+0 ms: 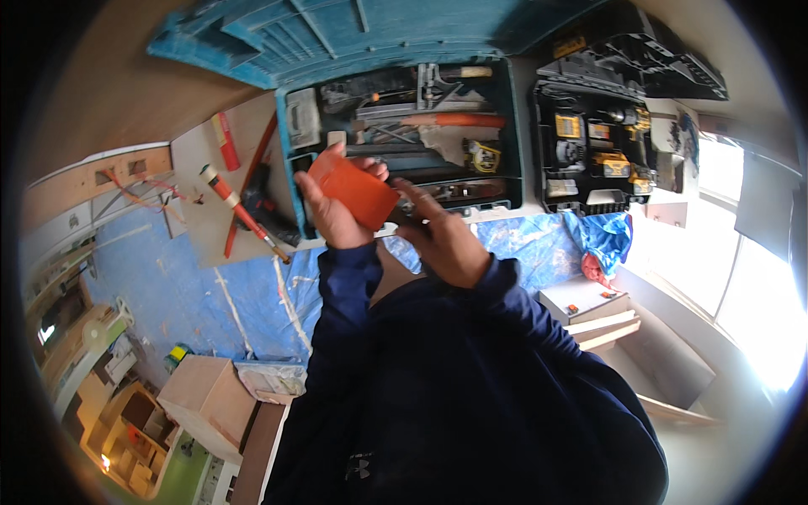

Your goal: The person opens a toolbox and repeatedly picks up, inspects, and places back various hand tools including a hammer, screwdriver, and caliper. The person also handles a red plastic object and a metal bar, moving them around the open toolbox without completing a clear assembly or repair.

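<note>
In my left hand (331, 210) lies a flat orange rectangular piece (353, 189), with the thumb along its near left side and the fingers behind its far edge. Its exact kind does not show. My right hand (446, 244) is closed at its right end, on a dark narrow part (402, 220) that looks like a handle and is mostly covered by the fingers. Both hands are in front of an open teal toolbox (284, 126), which holds a clamp-like metal tool (427, 84), an orange-red bar (454, 120) and a yellow tape measure (482, 156).
An open black case (547, 151) with yellow power tools (614, 164) stands to the right. Left of the toolbox lie a red-handled brush-like tool (223, 189) and a dark power tool (263, 202). Blue sheeting (160, 286) covers the floor, near a wooden box (206, 396).
</note>
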Motion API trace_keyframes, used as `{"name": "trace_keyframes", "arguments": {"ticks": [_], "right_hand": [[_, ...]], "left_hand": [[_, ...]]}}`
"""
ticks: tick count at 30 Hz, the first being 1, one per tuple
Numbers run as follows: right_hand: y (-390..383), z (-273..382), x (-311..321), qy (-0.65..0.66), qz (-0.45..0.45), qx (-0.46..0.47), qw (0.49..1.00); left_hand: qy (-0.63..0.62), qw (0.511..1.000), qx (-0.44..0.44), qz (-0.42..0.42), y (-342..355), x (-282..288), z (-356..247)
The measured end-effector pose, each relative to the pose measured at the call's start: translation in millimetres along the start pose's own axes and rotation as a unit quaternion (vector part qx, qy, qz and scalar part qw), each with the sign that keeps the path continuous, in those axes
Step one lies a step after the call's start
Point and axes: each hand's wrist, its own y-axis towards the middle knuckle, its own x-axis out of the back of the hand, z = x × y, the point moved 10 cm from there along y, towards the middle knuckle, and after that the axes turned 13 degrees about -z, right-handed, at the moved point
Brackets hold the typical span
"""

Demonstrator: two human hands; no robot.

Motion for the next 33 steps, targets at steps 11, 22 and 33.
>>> {"name": "trace_keyframes", "arguments": {"ticks": [11,22,33], "right_hand": [[37,-93,116,-0.216,-0.055,0.029,0.974],[99,-99,62,-0.326,0.075,0.107,0.936],[109,-159,-23,-0.250,0.032,0.068,0.965]], "left_hand": [[0.600,0.713,-0.355,0.077,45,28,-19],[0.849,0.236,-0.317,0.352,116,12,82],[0.783,0.308,-0.370,0.394,124,5,77]]}}
